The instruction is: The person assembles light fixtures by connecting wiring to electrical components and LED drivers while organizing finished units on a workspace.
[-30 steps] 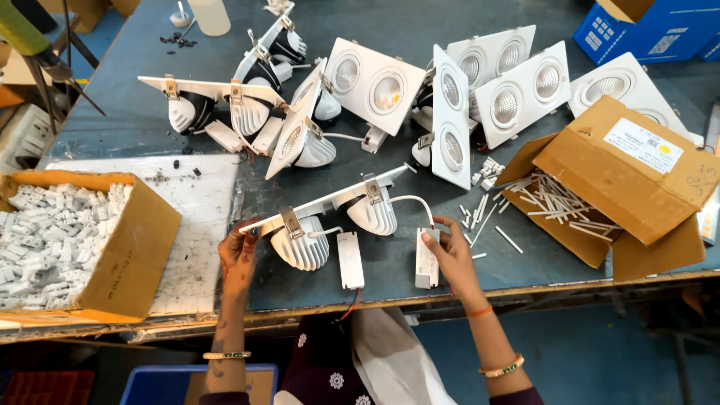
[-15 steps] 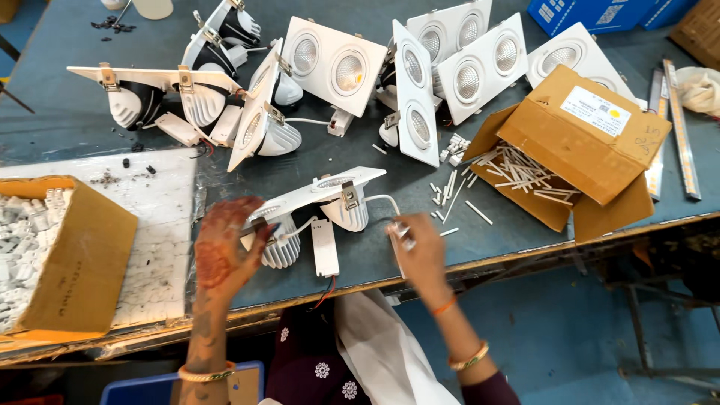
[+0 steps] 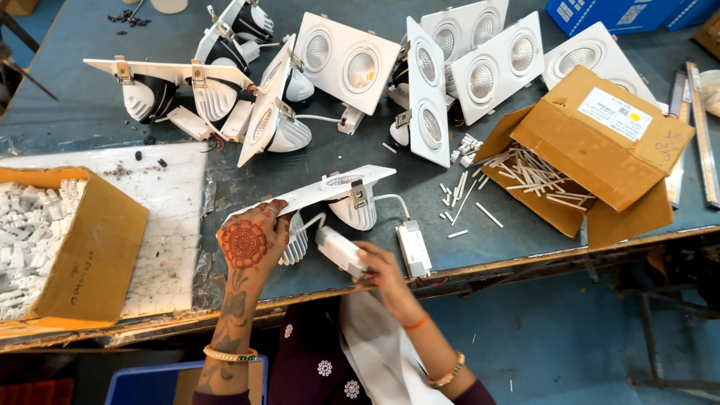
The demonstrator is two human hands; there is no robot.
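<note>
At the left edge of the workbench (image 3: 90,112) an open cardboard box (image 3: 82,255) of small white plastic parts sits within easy reach, beside a white foam sheet (image 3: 176,225). Near the front edge, the left hand (image 3: 247,241) is closed over the end of a white twin downlight frame (image 3: 315,191), tilting it up so its finned lamp bodies hang clear underneath. Just right of it, the right hand (image 3: 375,266) grips a small white driver box (image 3: 339,250), lifted toward the frame on its lead; a second driver box (image 3: 413,247) lies flat at the front edge. Finished twin fittings (image 3: 349,60) are piled along the back. Toward the right corner, a torn carton (image 3: 592,142) spills thin white sticks (image 3: 465,195) within reach.
</note>
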